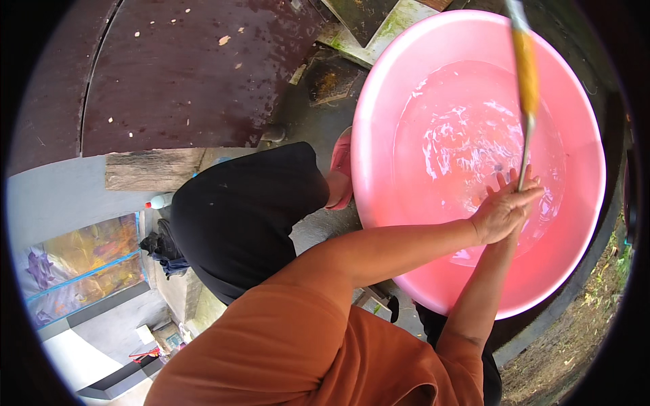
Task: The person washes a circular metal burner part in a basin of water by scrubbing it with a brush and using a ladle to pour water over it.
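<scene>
My left hand (502, 213) lies over my right hand and wrist, above a large pink plastic basin (373, 167) with rippling water. Its fingers are closed around the thin metal end of a long tool with a yellow-brown handle (526, 76). The handle points up the picture, and the tool's far end is cut off at the top edge. Partly covered by the left, my right hand (502, 181) has its fingers spread over the water; its palm is largely hidden. Whether it also touches the rod is unclear.
A dark brown panel (203, 86) with pale specks spans the upper left. Near my knee are a weathered wooden block (152, 169), a bottle with a red cap (161, 201) and a black plastic bag (165, 246). Mossy slabs (350, 38) lie beyond the basin.
</scene>
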Motion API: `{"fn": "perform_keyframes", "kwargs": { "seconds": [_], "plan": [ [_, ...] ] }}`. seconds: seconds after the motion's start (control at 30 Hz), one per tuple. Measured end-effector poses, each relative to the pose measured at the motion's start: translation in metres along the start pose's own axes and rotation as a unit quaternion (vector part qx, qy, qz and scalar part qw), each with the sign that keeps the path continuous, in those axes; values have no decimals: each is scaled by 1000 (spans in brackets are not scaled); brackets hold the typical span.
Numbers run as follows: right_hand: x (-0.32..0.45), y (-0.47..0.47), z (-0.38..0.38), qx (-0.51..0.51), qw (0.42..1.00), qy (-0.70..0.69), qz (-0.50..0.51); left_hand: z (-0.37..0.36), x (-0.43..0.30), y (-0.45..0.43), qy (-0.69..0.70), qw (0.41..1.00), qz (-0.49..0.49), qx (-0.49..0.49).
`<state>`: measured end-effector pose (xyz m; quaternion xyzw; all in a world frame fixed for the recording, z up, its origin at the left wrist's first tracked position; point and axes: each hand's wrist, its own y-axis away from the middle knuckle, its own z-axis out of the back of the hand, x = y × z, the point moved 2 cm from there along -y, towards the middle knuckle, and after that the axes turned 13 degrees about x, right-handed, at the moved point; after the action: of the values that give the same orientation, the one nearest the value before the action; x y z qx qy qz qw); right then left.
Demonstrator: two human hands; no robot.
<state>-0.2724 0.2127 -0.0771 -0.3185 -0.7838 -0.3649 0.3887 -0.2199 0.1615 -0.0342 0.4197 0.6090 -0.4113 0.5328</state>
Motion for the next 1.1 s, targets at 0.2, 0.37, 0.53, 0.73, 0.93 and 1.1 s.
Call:
{"fn": "perform_keyframes", "kwargs": {
  "seconds": [0.2, 0.37, 0.53, 0.73, 0.93, 1.1],
  "plan": [
    [-11, -5, -5, 15, 1000, 1, 6, 21, -22, -21, 114, 984, 134, 15],
    [-37, -10, 21, 21, 999, -8, -32, 2, 24, -3, -131, 991, 2, -29],
    [5, -6, -15, -46, 995, -52, -76, 23, 5, -20, 78, 991, 111, -9],
    [-11, -3, -15, -38, 995, -39, -80, 16, -6, -29, 27, 980, 188, -49],
    [-2, -13, 15, -36, 996, -6, -84, 5, 28, -13, -28, 992, 86, -92],
    [-18, -23, 31, -49, 995, -22, -87, 20, 26, -16, -20, 993, 115, -35]
  ]
}}
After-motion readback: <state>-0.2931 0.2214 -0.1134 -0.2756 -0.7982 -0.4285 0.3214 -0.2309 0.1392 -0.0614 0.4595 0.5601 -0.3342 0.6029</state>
